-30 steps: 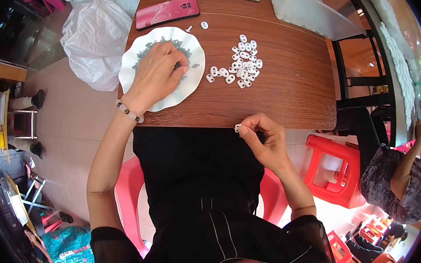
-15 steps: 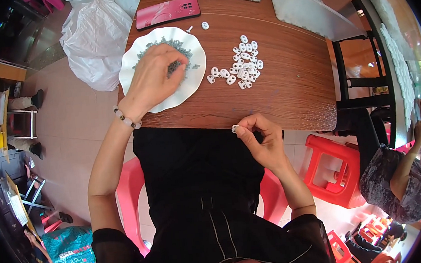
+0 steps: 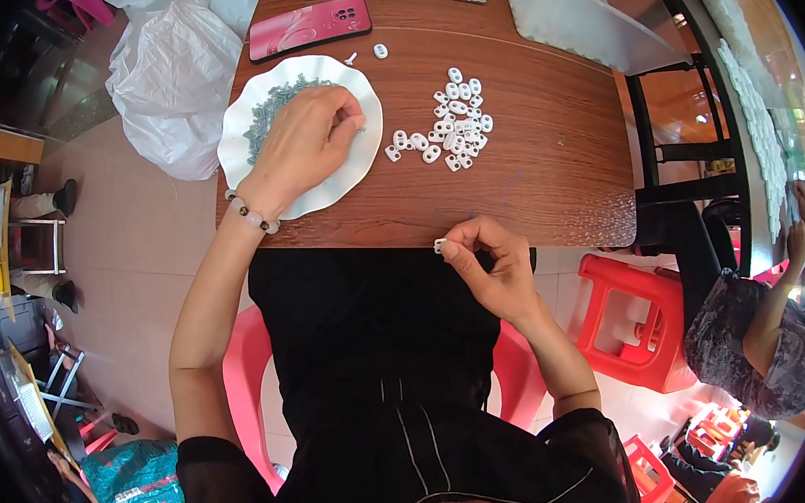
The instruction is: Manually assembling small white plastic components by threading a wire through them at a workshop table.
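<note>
My left hand (image 3: pixel 313 136) is over a white wavy-rimmed plate (image 3: pixel 334 193), its thumb and fingers pinched together by the plate's right side. What they pinch, if anything, is too small to make out. Under and beyond the hand lies a heap of tiny grey spring-like pieces (image 3: pixel 270 111). At the table's front edge, thumb and forefinger of my right hand (image 3: pixel 498 265) grip a small white plastic piece (image 3: pixel 440 246), partly covered by the fingertips. Right of the plate is a loose cluster of white two-hole plastic pieces (image 3: pixel 459 126).
Behind the plate lie a pink phone (image 3: pixel 309 28), one white two-hole piece (image 3: pixel 380 52) and a small white stem-like part (image 3: pixel 350 59). White containers (image 3: pixel 583 24) stand along the table's far side. A white plastic bag (image 3: pixel 172 90) is on the left, a red stool (image 3: pixel 630 323) on the right.
My left hand has shifted slightly right across the plate and its fingers have closed together. My right hand still holds the white piece. The whole view has shifted a little.
</note>
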The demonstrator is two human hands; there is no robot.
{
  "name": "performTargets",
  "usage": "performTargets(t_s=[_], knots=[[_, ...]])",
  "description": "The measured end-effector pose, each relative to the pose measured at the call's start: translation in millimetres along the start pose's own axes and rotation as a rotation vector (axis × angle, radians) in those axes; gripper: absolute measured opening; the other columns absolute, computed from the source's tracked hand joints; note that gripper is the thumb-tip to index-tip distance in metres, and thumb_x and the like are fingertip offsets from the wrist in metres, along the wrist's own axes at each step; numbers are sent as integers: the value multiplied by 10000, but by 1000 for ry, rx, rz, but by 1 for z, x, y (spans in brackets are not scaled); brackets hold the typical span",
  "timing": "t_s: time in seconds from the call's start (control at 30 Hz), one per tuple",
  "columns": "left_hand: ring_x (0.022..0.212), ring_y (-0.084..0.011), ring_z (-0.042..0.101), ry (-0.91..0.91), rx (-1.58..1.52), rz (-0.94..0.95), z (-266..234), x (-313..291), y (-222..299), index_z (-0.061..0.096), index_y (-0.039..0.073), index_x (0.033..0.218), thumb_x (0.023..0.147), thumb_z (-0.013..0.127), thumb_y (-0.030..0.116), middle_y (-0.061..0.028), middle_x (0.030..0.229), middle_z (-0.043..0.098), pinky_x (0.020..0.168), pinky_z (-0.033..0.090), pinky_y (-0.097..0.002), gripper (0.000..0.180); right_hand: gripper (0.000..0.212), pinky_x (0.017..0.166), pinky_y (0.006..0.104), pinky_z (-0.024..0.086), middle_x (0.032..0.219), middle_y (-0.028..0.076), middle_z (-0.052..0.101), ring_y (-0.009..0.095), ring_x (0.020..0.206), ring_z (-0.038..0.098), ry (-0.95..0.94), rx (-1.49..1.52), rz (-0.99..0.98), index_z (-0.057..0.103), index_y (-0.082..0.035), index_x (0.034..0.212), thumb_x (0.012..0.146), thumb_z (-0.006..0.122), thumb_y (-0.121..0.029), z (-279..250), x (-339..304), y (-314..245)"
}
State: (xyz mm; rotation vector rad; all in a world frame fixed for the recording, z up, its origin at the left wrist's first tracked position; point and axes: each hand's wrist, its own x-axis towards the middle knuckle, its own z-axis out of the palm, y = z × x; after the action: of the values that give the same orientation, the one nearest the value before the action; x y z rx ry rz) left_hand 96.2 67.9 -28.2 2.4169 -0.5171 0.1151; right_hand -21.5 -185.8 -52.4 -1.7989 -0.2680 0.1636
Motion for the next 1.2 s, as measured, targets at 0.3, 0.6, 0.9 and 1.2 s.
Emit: performTargets(t_s=[0.3,0.6,0.9,1.2], knots=[[915,-289,531,21,83,128,-9,-10,-4,627,50,836,796,640,86,-93,882,558,802,438,-400,55,105,655,218,442,745,0,613,59,696,541,2,-11,5,634,-9,862,890,662,-107,2,2,5],[927,-291,524,7,121,100,-2,-6,-8,614,48,837,795,638,82,-87,894,554,815,449,-394,59,106,656,221,442,735,-3,607,59,690,531,6,-33,11,637,-10,846,885,666,-104,2,3,1],[892,-318,535,53,88,146,4,-6,-13,590,33,821,781,625,80,-123,892,566,790,441,-398,71,113,621,209,434,720,-6,599,51,662,520,63,1,21,646,-7,861,883,668,-116,3,0,-2],[873,-346,541,60,213,318,-4,-5,-9,580,0,858,792,620,22,-162,913,568,777,436,-402,81,130,540,279,467,668,79,611,154,576,589,120,5,-277,608,-25,805,837,674,-133,1,39,-28]])
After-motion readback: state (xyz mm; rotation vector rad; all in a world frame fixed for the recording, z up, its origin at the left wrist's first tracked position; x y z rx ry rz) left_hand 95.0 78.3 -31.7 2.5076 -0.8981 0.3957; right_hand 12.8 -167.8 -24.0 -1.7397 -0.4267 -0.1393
